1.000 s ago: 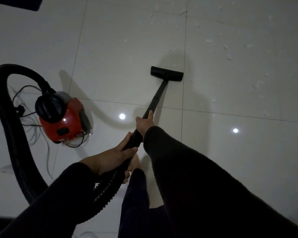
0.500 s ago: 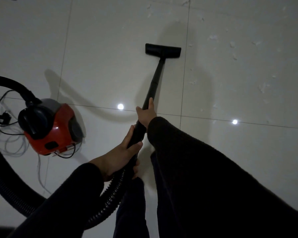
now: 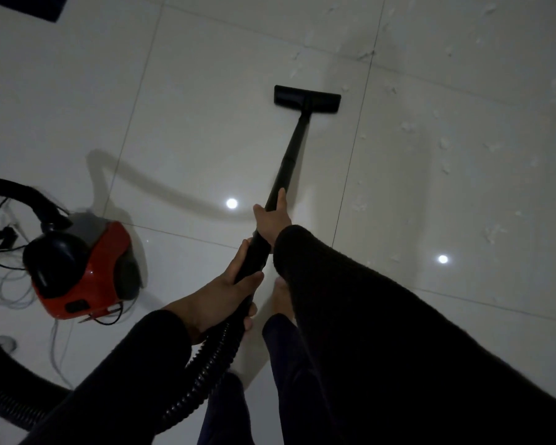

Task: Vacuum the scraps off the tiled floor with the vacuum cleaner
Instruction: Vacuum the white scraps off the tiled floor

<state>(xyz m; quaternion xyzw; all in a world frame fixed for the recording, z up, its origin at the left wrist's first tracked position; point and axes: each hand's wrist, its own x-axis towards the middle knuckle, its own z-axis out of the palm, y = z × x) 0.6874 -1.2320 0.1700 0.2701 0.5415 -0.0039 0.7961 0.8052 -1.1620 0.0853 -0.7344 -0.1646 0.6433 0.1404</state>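
The vacuum's black wand [image 3: 292, 152] runs from my hands up to its flat black floor head [image 3: 307, 99], which lies on the pale tiled floor [image 3: 206, 123]. My right hand [image 3: 272, 218] grips the wand higher up, thumb along the tube. My left hand [image 3: 223, 295] grips the wand's lower end where the ribbed black hose [image 3: 203, 367] joins. White paper scraps [image 3: 443, 146] lie scattered right of the head and beyond it. The red and black vacuum body [image 3: 84, 268] sits on the floor to my left.
A tangle of black power cord [image 3: 0, 239] lies left of the vacuum body. The hose loops round the left edge [image 3: 0, 390]. A dark mat corner [image 3: 45, 4] shows at top left. My dark trouser legs and a bare foot [image 3: 281, 297] stand below the hands.
The floor head slid away from me over the second, from near the tile joint toward the scraps farther out. Both hands kept their grip on the wand.
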